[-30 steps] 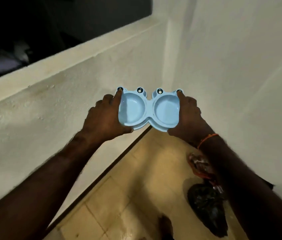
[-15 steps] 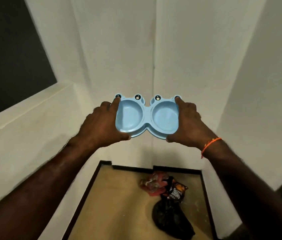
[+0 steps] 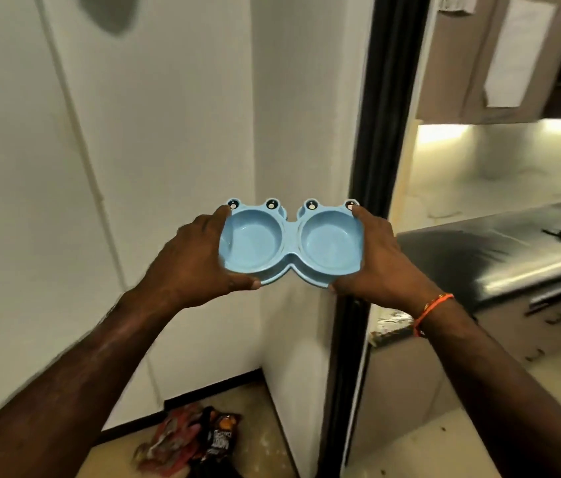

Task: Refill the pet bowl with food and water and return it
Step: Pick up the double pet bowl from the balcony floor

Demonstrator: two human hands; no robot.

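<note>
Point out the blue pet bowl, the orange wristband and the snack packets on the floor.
blue pet bowl [image 3: 255, 241]: head view, left basin.
orange wristband [image 3: 432, 305]: head view, band's middle.
snack packets [image 3: 186, 439]: head view, red wrapper.

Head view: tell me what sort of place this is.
Probably a home, at a doorway into a kitchen. Past the dark door frame are a dark countertop and a lit wall cabinet above it. Snack wrappers lie on the floor.

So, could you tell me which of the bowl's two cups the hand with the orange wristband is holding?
The right cup: the right hand, the one with the orange wristband, grips that end, while the left hand holds the other cup.
</note>
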